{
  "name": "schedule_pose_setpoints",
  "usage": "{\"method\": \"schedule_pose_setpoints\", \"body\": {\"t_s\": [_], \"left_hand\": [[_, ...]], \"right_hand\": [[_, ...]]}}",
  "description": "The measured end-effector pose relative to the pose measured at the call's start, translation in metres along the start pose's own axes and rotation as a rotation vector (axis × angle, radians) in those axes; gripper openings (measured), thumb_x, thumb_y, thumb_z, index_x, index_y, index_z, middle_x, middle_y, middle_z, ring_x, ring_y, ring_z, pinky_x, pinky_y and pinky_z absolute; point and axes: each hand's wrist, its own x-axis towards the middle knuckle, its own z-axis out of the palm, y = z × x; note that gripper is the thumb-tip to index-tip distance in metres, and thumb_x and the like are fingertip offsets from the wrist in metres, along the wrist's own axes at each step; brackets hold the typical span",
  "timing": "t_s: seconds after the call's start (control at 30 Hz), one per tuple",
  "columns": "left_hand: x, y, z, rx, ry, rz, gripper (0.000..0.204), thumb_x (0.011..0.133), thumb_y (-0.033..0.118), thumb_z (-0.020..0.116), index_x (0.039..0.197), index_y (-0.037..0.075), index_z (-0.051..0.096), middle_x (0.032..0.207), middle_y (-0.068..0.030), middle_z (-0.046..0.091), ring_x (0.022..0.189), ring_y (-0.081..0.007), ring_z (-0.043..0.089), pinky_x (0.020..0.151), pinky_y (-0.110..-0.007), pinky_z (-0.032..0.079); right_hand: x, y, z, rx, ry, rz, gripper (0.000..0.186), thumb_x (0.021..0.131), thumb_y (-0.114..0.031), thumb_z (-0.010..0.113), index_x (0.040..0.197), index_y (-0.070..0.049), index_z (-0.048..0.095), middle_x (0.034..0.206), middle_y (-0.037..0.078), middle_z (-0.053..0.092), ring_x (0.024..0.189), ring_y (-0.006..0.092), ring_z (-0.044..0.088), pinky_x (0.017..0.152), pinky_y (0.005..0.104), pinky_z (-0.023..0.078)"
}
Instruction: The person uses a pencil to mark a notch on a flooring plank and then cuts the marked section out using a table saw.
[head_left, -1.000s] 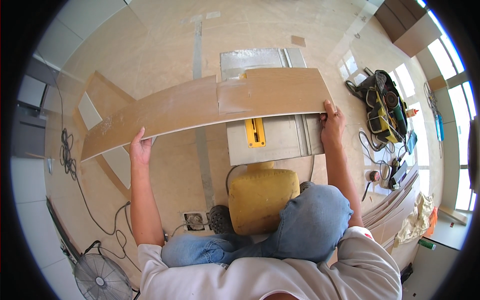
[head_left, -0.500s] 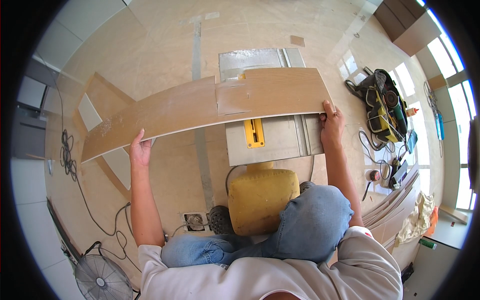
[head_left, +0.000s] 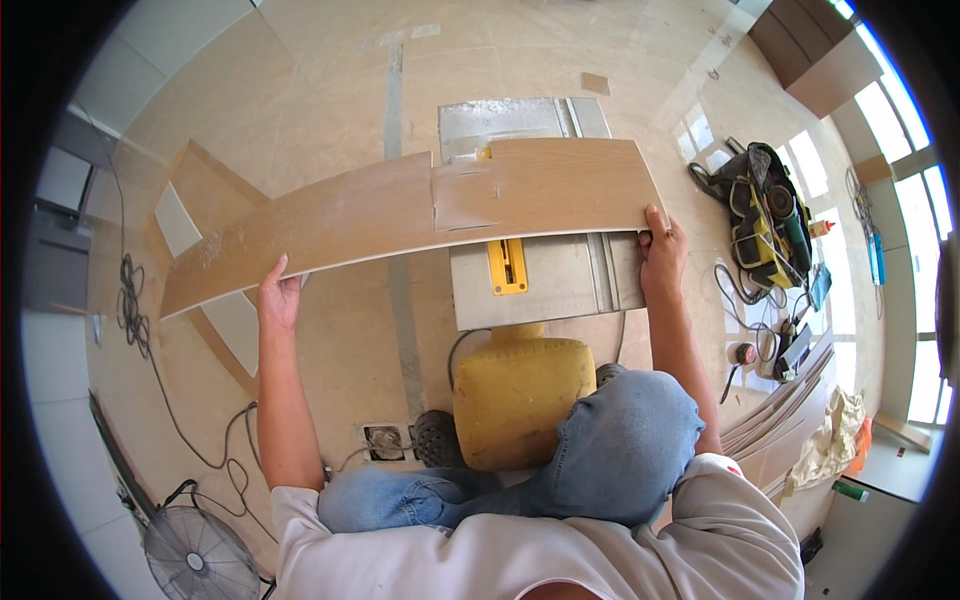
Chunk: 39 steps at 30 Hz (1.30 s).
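Note:
A long wood-coloured board [head_left: 340, 215] with a pale front edge lies across a table saw [head_left: 570, 275], its left part reaching out over the floor. Near its middle is a notch with rough cuts at the far edge. My left hand [head_left: 279, 293] grips the near edge towards the left end, thumb on top. At the right end my right hand [head_left: 663, 255] holds the near corner, thumb on the upper face. The saw's yellow insert plate [head_left: 508, 267] shows just in front of the board; the far part of its slot is hidden underneath.
A yellow stool or casing [head_left: 523, 400] stands between my legs and the saw. On the right are a tool bag [head_left: 770, 215] and stacked strips [head_left: 785, 415]. Pale board pieces [head_left: 232, 330], tangled cable [head_left: 132, 305] and a fan [head_left: 200, 560] are on the left.
Very little differs. The board and both hands keep their places on the saw, with the same grip; the whole view has shifted slightly.

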Motion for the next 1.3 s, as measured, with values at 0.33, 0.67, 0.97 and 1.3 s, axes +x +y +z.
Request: {"method": "schedule_pose_setpoints", "body": {"t_s": [0.33, 0.67, 0.97, 1.3], "left_hand": [[-0.005, 0.000, 0.002, 0.006, 0.018, -0.023, 0.041, 0.088, -0.001, 0.063, 0.127, 0.001, 0.052, 0.124, -0.0111, 0.058, 0.114, -0.0238, 0.057, 0.099, -0.037, 0.051], [-0.006, 0.000, -0.004, 0.009, 0.033, -0.012, 0.038, 0.091, 0.000, 0.060, 0.128, -0.002, 0.052, 0.127, -0.0134, 0.058, 0.117, -0.0263, 0.057, 0.104, -0.041, 0.048], [-0.016, -0.001, 0.002, 0.013, 0.021, -0.006, 0.043, 0.089, -0.001, 0.062, 0.130, -0.001, 0.050, 0.130, -0.0126, 0.056, 0.120, -0.0255, 0.054, 0.105, -0.038, 0.046], [-0.013, 0.000, -0.013, 0.000, 0.007, -0.006, 0.042, 0.089, 0.000, 0.062, 0.130, -0.001, 0.050, 0.128, -0.0130, 0.057, 0.119, -0.0271, 0.055, 0.105, -0.040, 0.047]], "right_hand": [[-0.005, -0.003, -0.003, -0.047, 0.020, 0.007, 0.024, 0.092, -0.024, 0.068, 0.099, -0.002, 0.063, 0.070, -0.004, 0.052, 0.057, 0.0039, 0.042, 0.050, 0.0194, 0.033], [-0.010, -0.004, -0.005, -0.022, -0.013, 0.012, 0.025, 0.093, -0.025, 0.066, 0.103, -0.002, 0.064, 0.073, -0.006, 0.052, 0.059, 0.0033, 0.041, 0.053, 0.0181, 0.034], [-0.011, -0.004, -0.007, -0.031, 0.005, 0.028, 0.026, 0.092, -0.026, 0.067, 0.104, -0.003, 0.065, 0.073, -0.006, 0.051, 0.059, 0.0031, 0.040, 0.053, 0.0181, 0.034], [-0.012, -0.005, -0.006, -0.023, -0.009, 0.034, 0.025, 0.092, -0.026, 0.067, 0.103, -0.003, 0.065, 0.072, -0.007, 0.051, 0.059, 0.0024, 0.040, 0.053, 0.0177, 0.033]]}}
